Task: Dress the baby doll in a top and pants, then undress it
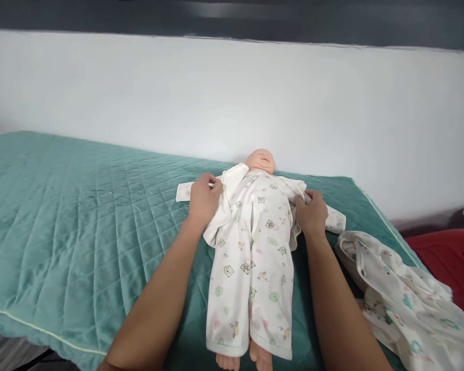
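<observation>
A baby doll (260, 158) lies on its back, head toward the wall and bare feet toward me. White trousers (251, 242) printed with small animals cover it from the chest down to the ankles. Beneath them, a white baby shirt (235, 178) spreads out at both sides, its sleeves stretched outward. My left hand (204, 200) is closed in a pinch on the shirt by the sleeve on the left. On the opposite side, my right hand (311, 212) pinches the shirt's edge near the other sleeve. The fingertips partly hide the gripped cloth.
A crumpled white printed baby garment (406, 293) lies at the right, beside my right forearm. The green quilted cover (100, 226) lies under everything, bordered by a white wall (232, 93) behind. A red object (448, 257) stands past the right edge.
</observation>
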The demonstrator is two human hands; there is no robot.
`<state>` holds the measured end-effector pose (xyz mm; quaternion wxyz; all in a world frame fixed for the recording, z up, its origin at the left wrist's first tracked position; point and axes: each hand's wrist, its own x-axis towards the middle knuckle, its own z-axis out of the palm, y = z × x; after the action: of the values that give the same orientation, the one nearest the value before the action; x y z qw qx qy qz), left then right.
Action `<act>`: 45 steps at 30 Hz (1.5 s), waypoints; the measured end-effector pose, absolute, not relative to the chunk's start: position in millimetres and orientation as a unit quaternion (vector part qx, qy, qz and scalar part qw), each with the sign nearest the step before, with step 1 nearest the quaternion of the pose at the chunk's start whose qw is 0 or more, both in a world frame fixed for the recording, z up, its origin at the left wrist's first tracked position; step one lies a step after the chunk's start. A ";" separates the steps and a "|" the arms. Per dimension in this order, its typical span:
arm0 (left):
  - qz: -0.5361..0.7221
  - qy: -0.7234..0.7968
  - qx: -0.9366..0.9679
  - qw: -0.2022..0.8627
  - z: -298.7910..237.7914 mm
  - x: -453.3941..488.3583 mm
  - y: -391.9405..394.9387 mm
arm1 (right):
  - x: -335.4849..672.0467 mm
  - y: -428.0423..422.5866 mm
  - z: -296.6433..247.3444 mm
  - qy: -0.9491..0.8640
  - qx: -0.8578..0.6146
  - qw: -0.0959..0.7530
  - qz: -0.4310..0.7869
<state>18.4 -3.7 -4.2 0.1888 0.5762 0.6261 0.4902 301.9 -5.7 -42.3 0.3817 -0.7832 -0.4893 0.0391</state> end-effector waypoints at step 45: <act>0.325 0.659 0.676 0.057 -54.2 -23.7 40.0 | 303.5 -16.4 -16.8 -0.681 -0.698 0.219 0.017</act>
<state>-23.7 40.0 -54.2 0.0573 0.6756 0.6591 0.3254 303.5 -16.4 -16.8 0.2186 -0.6983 -0.6813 0.0169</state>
